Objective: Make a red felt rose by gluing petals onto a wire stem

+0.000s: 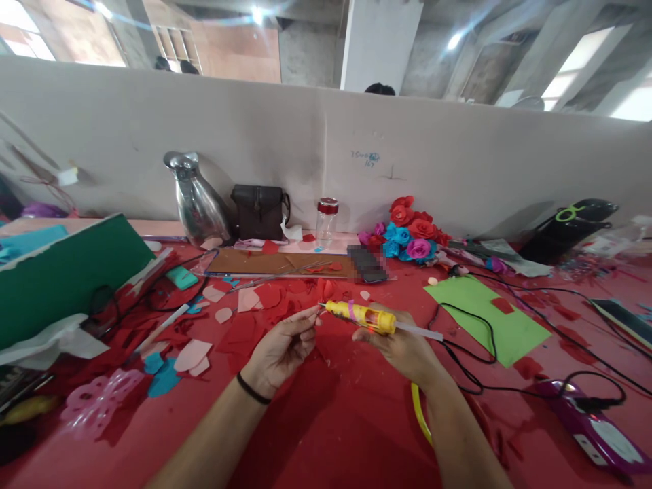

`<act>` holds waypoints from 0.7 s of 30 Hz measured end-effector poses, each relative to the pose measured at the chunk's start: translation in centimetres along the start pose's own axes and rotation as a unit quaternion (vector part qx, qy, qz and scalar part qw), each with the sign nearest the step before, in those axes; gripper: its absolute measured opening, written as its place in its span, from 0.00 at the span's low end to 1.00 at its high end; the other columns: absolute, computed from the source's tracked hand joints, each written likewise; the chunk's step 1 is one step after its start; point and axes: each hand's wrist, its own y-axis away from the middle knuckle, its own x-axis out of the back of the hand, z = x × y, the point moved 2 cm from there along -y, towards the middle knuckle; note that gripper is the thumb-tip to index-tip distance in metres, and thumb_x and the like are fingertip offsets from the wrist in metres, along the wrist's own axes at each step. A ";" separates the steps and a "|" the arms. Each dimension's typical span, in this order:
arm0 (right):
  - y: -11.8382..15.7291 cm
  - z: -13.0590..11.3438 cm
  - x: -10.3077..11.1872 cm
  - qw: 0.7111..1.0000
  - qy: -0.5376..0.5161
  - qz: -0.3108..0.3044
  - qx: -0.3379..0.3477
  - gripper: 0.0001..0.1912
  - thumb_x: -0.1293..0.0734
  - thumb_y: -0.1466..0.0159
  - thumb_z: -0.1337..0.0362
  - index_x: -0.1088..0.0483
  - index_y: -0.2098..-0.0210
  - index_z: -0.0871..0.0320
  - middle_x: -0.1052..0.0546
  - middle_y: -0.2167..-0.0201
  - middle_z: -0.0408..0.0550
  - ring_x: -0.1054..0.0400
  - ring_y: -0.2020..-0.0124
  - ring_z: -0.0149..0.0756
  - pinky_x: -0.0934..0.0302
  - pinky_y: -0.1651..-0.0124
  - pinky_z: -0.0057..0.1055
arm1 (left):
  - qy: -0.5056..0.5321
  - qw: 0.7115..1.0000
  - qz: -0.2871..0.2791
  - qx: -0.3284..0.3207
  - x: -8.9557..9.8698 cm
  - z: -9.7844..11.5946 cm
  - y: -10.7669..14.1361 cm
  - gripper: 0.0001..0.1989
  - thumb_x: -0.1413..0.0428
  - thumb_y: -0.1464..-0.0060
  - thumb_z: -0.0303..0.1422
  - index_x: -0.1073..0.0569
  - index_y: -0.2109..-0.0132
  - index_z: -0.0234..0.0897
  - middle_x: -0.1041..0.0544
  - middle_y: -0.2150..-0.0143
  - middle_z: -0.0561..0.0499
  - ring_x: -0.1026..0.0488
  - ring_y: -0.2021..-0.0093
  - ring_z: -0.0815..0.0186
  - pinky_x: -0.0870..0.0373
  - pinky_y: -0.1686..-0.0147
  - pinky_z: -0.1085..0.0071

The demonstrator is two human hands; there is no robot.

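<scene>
My right hand [407,350] is wrapped round a yellow glue gun [361,315], which has a clear glue stick [420,331] coming out of its back end. The gun's nozzle points left, close to the fingertips of my left hand [285,346]. Those fingers are pinched together at a small red paper piece [324,292], which stands up just above the nozzle; the exact grip is too small to make out. A black band circles my left wrist. Red paper petals [269,295] and pink ones [192,354] lie on the red table to the left.
Along the back wall stand a steel jug [196,197], a dark bag [259,212], a glass jar [327,224] and a paper flower bunch [415,231]. Green paper [479,316], black cables and a purple power strip [591,424] lie right; a green board [76,272] is left.
</scene>
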 end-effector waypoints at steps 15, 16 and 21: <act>1.4 6.4 5.2 0.849 0.429 0.021 -0.308 0.14 0.38 0.39 0.59 0.33 0.58 0.62 0.28 0.60 0.60 0.29 0.67 0.42 0.41 0.67 0.34 | 0.019 1.000 0.014 -0.007 -0.4 0.3 0.4 0.06 0.46 0.53 0.18 0.30 0.67 0.31 0.31 0.75 0.52 0.42 0.81 0.79 0.44 0.83 0.84; 1.4 6.4 5.2 0.847 0.435 0.022 -0.305 0.14 0.38 0.39 0.59 0.33 0.58 0.63 0.28 0.59 0.61 0.29 0.66 0.43 0.40 0.66 0.35 | 0.020 1.000 0.012 -0.009 -0.4 0.3 0.5 0.06 0.46 0.53 0.18 0.30 0.67 0.31 0.31 0.75 0.52 0.42 0.82 0.79 0.44 0.83 0.84; 0.5 2.6 3.7 0.870 0.417 0.154 -0.215 0.13 0.38 0.41 0.66 0.30 0.58 0.64 0.30 0.54 0.66 0.34 0.54 0.55 0.40 0.58 0.43 | 0.014 0.999 0.015 -0.034 -1.0 0.4 0.8 0.07 0.44 0.55 0.18 0.29 0.68 0.31 0.32 0.75 0.54 0.41 0.81 0.79 0.44 0.82 0.84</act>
